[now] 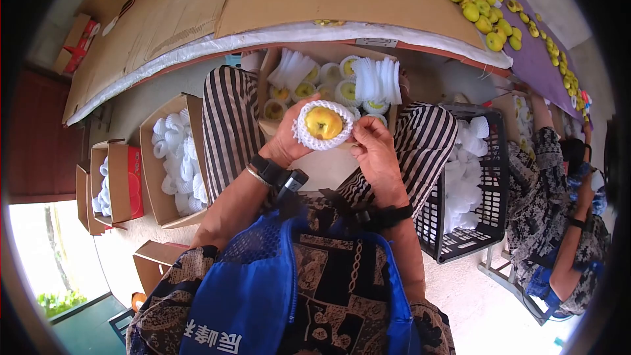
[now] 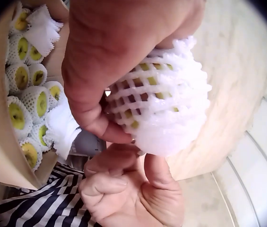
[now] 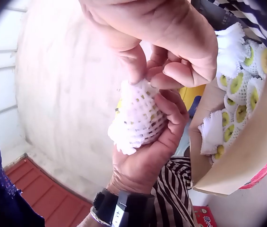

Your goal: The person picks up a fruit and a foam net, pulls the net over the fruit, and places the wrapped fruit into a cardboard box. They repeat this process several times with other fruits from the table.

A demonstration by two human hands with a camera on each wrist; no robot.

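A yellow fruit (image 1: 323, 123) sits inside a white foam net (image 1: 303, 133), held in front of the lap. The left hand (image 1: 289, 136) wraps its fingers round the netted fruit from the left side. On the other side, the right hand (image 1: 377, 156) pinches the net's edge between thumb and fingertips. In the left wrist view the net (image 2: 166, 104) covers the fruit, with the right hand (image 2: 133, 189) below it. The right wrist view shows the left hand (image 3: 145, 161) cradling the net (image 3: 140, 116), while the right hand (image 3: 166, 42) grips its end.
Behind the hands stands a carton (image 1: 264, 85) of netted fruits and stacked foam nets. Cartons of nets (image 1: 177, 164) are at the left, a black crate (image 1: 490, 184) of nets at the right. Loose fruits (image 1: 483, 10) lie on the table above. Another person (image 1: 559, 223) is at far right.
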